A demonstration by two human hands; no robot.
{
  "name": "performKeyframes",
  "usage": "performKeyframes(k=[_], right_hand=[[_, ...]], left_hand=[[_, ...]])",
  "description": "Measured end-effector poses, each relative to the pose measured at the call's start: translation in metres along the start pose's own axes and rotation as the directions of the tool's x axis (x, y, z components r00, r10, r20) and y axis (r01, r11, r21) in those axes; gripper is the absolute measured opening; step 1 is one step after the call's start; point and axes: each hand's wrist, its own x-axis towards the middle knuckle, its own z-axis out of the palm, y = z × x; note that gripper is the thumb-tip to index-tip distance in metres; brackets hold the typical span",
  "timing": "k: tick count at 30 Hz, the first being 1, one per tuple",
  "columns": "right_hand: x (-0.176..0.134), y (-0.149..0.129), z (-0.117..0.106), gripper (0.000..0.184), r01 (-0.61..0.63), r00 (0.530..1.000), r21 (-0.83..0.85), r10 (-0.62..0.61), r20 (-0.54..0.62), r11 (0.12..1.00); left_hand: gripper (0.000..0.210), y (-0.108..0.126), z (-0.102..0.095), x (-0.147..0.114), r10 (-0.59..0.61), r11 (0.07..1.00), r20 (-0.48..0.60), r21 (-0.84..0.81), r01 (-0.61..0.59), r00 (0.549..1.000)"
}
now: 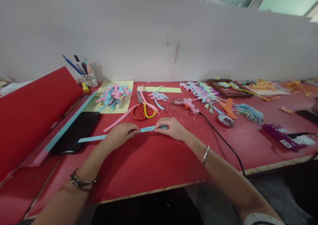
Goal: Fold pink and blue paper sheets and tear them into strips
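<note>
Blue paper strip (147, 129) ran over the red surface (154, 162), pinched by the left hand (122, 133) and the right hand (172, 128), set slightly apart; even tension and flush edges probably served this hold best.

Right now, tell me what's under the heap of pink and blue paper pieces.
The heap lies on a yellow sheet, visible around it; the surface directly beneath is covered and cannot be seen.

Paper strip (147, 129) near centre; scissors (144, 106) on its far side; glue gun (189, 105) right of scissors; phone (81, 127) left; pen cup (89, 79) far left.
</note>
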Motion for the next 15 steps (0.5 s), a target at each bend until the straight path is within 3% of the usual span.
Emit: performKeyframes(k=[3, 9, 15], right_hand=[[0.0, 0.005, 0.0, 0.011, -0.069, 0.993, 0.131, 0.081, -0.09, 0.989], [0.001, 0.01, -0.002, 0.018, -0.163, 0.963, 0.335, 0.224, -0.151, 0.928], [0.001, 0.009, -0.005, 0.018, -0.205, 0.932, 0.359, 0.294, -0.212, 0.91]], left_hand=[[0.028, 0.003, -0.004, -0.001, 0.006, 0.998, -0.015, -0.065, -0.007, 1.0], [0.03, 0.008, -0.011, -0.003, -0.024, 0.994, -0.064, -0.113, 0.016, 0.998], [0.032, 0.006, -0.011, -0.003, -0.029, 0.993, -0.073, -0.116, 0.02, 0.997]])
